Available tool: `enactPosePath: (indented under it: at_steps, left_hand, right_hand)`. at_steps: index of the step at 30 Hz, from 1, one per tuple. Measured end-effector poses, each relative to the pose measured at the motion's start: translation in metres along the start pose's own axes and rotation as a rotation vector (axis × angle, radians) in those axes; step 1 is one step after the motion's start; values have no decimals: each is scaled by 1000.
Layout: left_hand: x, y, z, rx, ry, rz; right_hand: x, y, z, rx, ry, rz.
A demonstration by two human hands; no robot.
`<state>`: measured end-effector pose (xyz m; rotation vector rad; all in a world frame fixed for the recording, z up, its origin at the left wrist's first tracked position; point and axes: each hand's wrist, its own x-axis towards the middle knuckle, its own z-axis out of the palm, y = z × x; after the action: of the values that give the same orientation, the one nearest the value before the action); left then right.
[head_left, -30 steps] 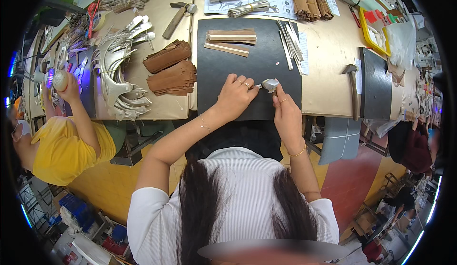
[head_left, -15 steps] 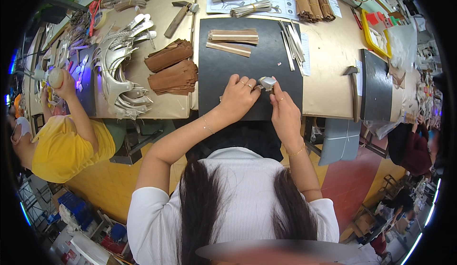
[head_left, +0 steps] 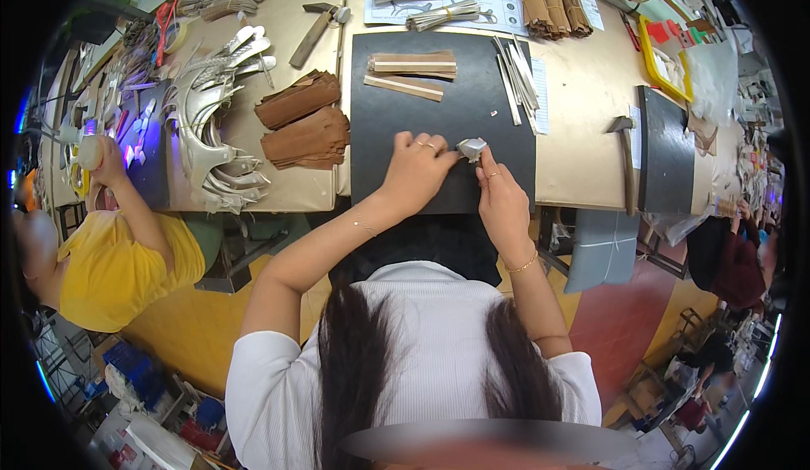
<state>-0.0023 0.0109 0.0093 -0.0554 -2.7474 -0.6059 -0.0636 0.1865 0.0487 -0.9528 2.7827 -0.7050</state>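
Over the black work mat [head_left: 396, 132] my two hands meet at a small, shiny silver-grey piece [head_left: 472, 148]; its exact kind does not show. My right hand [head_left: 504, 200] pinches it from the right, forefinger stretched along its edge. From the left, my left hand [head_left: 418, 173] has its fingers curled, with the fingertips at the piece's left edge; their undersides are hidden. Farther up the mat lie brown strips with a pale stripe [head_left: 413, 64], and a single similar strip [head_left: 403, 88] below them. Thin white strips [head_left: 520, 82] lie at the mat's right edge.
Two stacks of brown leather strips [head_left: 304, 137] and silvery strap pieces [head_left: 207, 132] lie to the left. One hammer [head_left: 314, 38] is at the far left, another hammer [head_left: 626, 162] at the right. A co-worker in yellow [head_left: 126, 259] sits on the left.
My left hand has shifted slightly left, its fingers drawn a little from the silvery piece's top. The right hand stays nearly in place. The co-worker's hand on the left has lowered.
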Motion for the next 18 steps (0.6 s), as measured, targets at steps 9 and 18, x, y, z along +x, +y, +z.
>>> enactPosePath:
  at_steps: [9, 18]
  left_hand:
    - [-9, -6, -8, 126, 9, 86]
    - [-11, -16, -14, -142, -15, -34]
  right_hand:
    - [2, -3, -5, 82, 40, -59]
    - [3, -9, -12, -67, -89, -60]
